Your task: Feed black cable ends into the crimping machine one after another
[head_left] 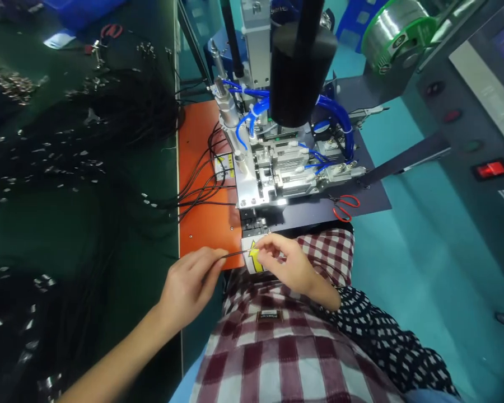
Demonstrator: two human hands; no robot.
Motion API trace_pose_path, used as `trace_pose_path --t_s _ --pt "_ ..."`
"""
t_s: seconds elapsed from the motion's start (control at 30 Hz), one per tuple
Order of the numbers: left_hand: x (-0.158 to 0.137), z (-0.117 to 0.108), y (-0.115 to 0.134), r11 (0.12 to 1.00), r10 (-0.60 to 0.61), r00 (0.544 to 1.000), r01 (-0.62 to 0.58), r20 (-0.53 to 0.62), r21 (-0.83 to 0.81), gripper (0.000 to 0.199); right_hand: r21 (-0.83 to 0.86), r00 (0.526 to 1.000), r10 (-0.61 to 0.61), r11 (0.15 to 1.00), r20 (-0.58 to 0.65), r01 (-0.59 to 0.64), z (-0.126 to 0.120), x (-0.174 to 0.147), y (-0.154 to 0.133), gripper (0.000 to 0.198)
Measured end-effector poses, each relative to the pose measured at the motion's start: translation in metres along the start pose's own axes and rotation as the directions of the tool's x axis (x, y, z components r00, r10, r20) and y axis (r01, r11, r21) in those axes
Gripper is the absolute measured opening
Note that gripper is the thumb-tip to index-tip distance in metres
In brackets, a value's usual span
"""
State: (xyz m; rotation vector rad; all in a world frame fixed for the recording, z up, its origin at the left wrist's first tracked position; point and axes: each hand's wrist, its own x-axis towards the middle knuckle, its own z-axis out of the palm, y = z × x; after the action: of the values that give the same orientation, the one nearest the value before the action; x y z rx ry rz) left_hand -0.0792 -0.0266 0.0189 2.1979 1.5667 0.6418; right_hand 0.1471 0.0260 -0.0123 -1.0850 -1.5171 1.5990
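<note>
My left hand (191,282) pinches a thin dark cable (235,254) between thumb and fingertips. The cable runs to the right, where my right hand (292,266) is closed on its end with thumb and forefinger. The tip itself is too small to make out. Both hands are at the front edge of an orange plate (199,134), just above my lap. Beneath the cable, a label with a yellow arrow (256,257) shows. Beyond my hands stands a metal machine with clamps (289,173), and several black cables (197,190) lead into its left side.
Red-handled snips (345,207) lie on the dark plate at right. A black cylinder (300,78) hangs over the machine. A solder wire spool (397,33) is at the back right, near a lit red switch (492,169). Piled black cables with metal connectors (88,162) cover the left table.
</note>
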Motion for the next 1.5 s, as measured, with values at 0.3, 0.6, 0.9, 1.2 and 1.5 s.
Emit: trace_pose_path --t_s 0.3,0.6,0.9,1.2,1.5 --pt "0.040 0.006 0.020 0.999 -0.003 0.987 -0.004 0.160 0.043 0.021 -0.076 0.993 -0.076 0.995 -0.086 0.070 0.000 0.006 0.001 0.012" --pt "0.050 0.011 0.034 0.567 -0.225 0.841 0.523 0.492 -0.636 0.022 -0.294 0.960 -0.274 0.914 0.061 0.280 -0.018 0.002 -0.003 0.023" --pt "0.047 0.034 0.033 0.671 -0.416 0.900 0.400 0.130 -0.624 0.014 0.273 0.989 0.146 0.953 -0.033 -0.131 -0.011 0.006 0.002 0.017" --pt "0.051 0.034 0.033 0.570 -0.430 0.882 0.431 0.193 -0.699 0.016 0.515 0.975 0.215 0.832 0.047 -0.208 -0.004 0.013 0.005 0.017" --pt "0.052 0.036 0.028 0.526 -0.432 0.876 0.440 0.216 -0.728 0.015 0.443 0.961 0.271 0.855 0.063 -0.270 -0.004 0.017 -0.002 0.019"
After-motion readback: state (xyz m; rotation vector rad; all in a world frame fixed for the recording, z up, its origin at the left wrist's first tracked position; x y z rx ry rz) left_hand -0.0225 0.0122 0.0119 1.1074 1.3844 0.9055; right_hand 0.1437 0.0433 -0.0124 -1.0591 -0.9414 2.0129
